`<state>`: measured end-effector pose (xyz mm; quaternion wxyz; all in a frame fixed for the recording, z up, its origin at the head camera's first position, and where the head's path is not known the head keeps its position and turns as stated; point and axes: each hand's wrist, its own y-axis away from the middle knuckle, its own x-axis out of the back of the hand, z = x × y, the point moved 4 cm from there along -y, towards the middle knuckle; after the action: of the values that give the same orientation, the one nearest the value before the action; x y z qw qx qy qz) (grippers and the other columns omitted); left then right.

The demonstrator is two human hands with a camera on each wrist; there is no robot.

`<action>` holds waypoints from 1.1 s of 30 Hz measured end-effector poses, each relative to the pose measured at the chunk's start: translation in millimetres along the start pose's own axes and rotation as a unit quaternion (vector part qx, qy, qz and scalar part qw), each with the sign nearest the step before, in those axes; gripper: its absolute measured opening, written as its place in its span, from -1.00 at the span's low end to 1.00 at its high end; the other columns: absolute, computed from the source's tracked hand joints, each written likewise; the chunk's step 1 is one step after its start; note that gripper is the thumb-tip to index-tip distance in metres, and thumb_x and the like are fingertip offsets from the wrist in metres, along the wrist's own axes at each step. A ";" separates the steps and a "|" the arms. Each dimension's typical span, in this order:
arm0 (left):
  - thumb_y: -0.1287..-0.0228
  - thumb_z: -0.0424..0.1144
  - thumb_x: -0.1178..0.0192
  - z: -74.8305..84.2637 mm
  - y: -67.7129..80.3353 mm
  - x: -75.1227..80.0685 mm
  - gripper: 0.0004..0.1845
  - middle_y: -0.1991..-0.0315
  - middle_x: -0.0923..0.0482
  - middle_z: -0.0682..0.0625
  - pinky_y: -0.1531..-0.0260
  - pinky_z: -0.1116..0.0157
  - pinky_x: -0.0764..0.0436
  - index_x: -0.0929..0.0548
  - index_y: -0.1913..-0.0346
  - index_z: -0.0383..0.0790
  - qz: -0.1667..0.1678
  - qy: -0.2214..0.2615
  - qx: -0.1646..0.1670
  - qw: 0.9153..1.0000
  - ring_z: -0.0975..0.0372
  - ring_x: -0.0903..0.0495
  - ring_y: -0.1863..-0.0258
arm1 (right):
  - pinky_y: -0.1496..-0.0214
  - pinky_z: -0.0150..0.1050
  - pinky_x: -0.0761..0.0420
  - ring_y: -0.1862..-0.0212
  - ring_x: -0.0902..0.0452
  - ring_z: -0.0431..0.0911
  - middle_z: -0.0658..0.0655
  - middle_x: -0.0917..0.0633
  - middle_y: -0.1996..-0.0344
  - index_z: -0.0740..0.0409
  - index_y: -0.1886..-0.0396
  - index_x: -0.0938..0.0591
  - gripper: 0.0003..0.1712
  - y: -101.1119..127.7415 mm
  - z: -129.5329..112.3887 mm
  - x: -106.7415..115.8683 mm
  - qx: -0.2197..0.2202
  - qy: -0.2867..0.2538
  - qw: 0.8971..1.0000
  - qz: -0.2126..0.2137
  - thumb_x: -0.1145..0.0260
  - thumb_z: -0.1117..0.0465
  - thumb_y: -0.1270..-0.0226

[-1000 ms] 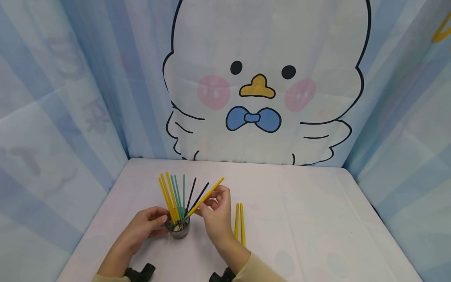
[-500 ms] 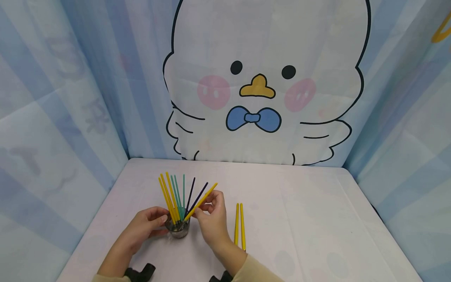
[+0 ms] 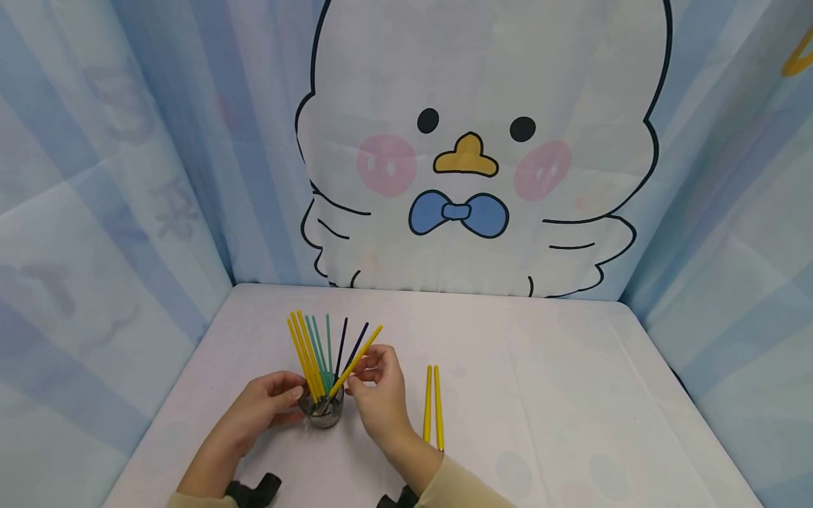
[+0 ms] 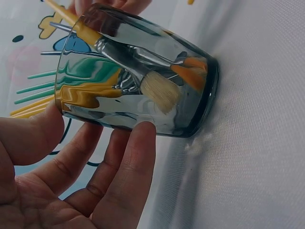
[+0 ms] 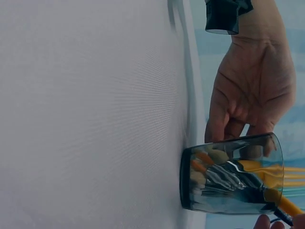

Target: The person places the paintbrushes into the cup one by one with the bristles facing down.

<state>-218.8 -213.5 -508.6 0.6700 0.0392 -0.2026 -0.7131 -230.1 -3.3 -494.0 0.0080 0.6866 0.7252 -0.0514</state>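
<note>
Left hand (image 3: 254, 409) holds the glass (image 3: 322, 409), fingers curled round its left side; wrist view shows fingertips (image 4: 140, 138) and thumb on the wall, grip wrapped, palm partly cut off at frame bottom. Glass stands upright on the tabletop (image 3: 540, 395), front-left area. Brush heads inside are distorted by the glass, count hard to make out. Handles fan up and back: yellow ones left, green and dark ones middle. Right hand (image 3: 377, 398) pinches a yellow brush (image 3: 356, 360), bristle end down in the glass, long axis tilted up to the right; fingertips barely in right wrist view. Two yellow brushes (image 3: 433, 406) lie flat just right of that hand, pointing away. Open tabletop further right, curtain (image 3: 730, 247) behind the edges.
</note>
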 end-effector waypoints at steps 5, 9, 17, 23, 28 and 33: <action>-0.60 -0.35 -0.20 0.1 0.4 -0.4 -0.71 -0.20 -0.67 -0.31 -0.03 0.05 -0.86 -0.63 -0.21 -0.47 -0.002 0.002 -0.003 1.000 0.12 -0.72 -0.05 | 0.12 -0.25 -0.87 0.09 -0.66 -0.05 0.21 -0.63 0.05 0.18 -0.19 -0.49 -0.50 1.7 2.6 2.8 -0.010 0.014 1.000 0.005 -0.31 0.59 -0.33; -0.61 -0.36 -0.19 0.1 0.5 -0.6 -0.71 -0.20 -0.67 -0.31 -0.03 0.05 -0.86 -0.63 -0.21 -0.47 -0.002 0.003 -0.004 1.000 0.12 -0.72 -0.04 | 0.12 -0.25 -0.88 0.10 -0.68 -0.06 0.26 -0.65 0.04 0.20 -0.23 -0.49 -0.49 2.9 3.3 6.4 -0.024 0.012 1.000 0.009 -0.29 0.59 -0.36; -0.61 -0.36 -0.19 0.6 0.9 -0.7 -0.72 -0.20 -0.67 -0.30 -0.03 0.06 -0.86 -0.63 -0.21 -0.46 -0.001 0.002 -0.001 1.000 0.12 -0.71 -0.04 | 0.15 -0.21 -0.89 0.10 -0.70 -0.04 0.27 -0.63 -0.01 0.22 -0.27 -0.48 -0.47 6.3 3.7 17.1 -0.030 -0.002 0.999 0.014 -0.27 0.62 -0.38; -0.61 -0.36 -0.18 1.4 1.5 0.1 -0.70 -0.20 -0.66 -0.31 -0.04 0.06 -0.86 -0.61 -0.23 -0.48 -0.006 0.006 -0.006 1.000 0.10 -0.70 -0.06 | 0.15 -0.15 -0.90 0.09 -0.74 0.00 0.33 -0.65 -0.05 0.21 -0.32 -0.47 -0.41 9.0 1.6 26.4 -0.038 -0.009 0.999 0.009 -0.27 0.64 -0.36; -0.61 -0.36 -0.18 1.1 1.9 0.2 -0.70 -0.20 -0.66 -0.31 -0.03 0.06 -0.86 -0.61 -0.23 -0.49 -0.005 0.006 -0.005 1.000 0.11 -0.70 -0.05 | 0.14 -0.12 -0.90 0.03 -0.75 0.13 0.40 -0.64 -0.12 0.19 -0.38 -0.47 -0.38 11.5 -1.1 34.6 -0.049 -0.010 0.999 0.003 -0.29 0.59 -0.38; -0.61 -0.36 -0.19 1.1 2.2 -0.5 -0.71 -0.20 -0.66 -0.31 -0.03 0.06 -0.86 -0.62 -0.22 -0.47 -0.001 0.005 -0.001 1.000 0.12 -0.71 -0.04 | 0.16 -0.12 -0.90 0.03 -0.75 0.15 0.44 -0.64 -0.14 0.20 -0.40 -0.47 -0.37 13.6 -2.8 45.5 -0.054 -0.005 0.999 0.004 -0.30 0.58 -0.38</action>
<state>-216.9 -212.8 -507.0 0.6706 0.0419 -0.1987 -0.7135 -218.9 42.9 -495.8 0.0492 0.6879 0.7240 -0.0159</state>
